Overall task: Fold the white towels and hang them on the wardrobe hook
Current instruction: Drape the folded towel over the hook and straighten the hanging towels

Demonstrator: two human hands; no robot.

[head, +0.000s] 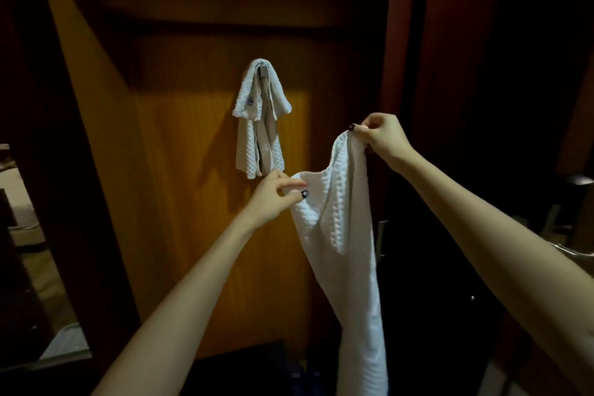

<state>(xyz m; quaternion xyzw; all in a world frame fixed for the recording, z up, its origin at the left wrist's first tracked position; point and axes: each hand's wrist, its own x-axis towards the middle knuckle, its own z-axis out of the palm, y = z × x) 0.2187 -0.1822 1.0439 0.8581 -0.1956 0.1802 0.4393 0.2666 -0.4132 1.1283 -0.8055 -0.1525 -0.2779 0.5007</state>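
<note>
metal hook (263, 64) on wooden wardrobe panel (180, 145) carries one folded white towel (247, 138)

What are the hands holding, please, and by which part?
One white waffle-weave towel, by its top edge: left hand pinches the lower corner, right hand the higher.

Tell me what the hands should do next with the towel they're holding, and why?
Probably bring the two hands together so the pinched ends meet, folding the towel in half. The left hand and right hand each pinch its top edge, apart, and it hangs long and unfolded below them. A second towel already hangs on the hook.
</note>
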